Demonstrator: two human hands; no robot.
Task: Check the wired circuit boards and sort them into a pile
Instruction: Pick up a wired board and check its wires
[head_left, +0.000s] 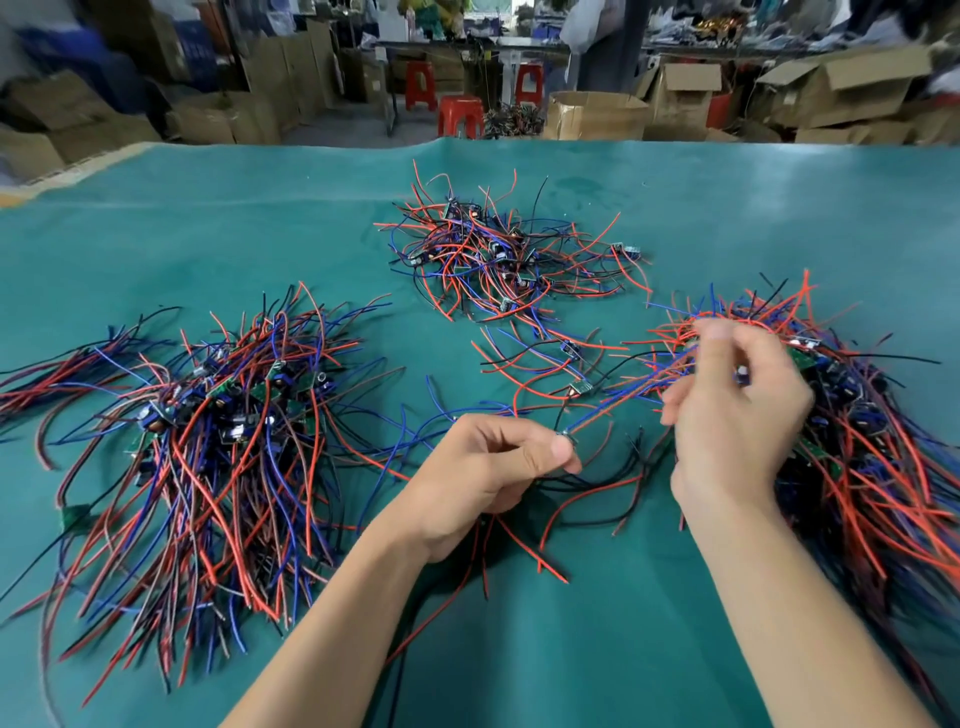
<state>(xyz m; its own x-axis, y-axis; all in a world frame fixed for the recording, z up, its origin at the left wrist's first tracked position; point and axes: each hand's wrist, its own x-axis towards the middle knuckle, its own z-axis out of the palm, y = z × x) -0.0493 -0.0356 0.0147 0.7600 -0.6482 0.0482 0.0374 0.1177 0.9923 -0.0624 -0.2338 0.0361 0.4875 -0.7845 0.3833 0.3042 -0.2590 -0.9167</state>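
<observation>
The left hand (488, 467) pinched a wired circuit board (566, 435). Its blue leads (639, 389) ran toward two o'clock into the right hand's (737, 410) pinch. The sorted pile (208, 441) lay at nine o'clock, nearer the left hand.

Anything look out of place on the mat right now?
Yes: a lone green board lies at the left pile's outer edge, and two wired boards sit loose between the far pile and the hands.
</observation>
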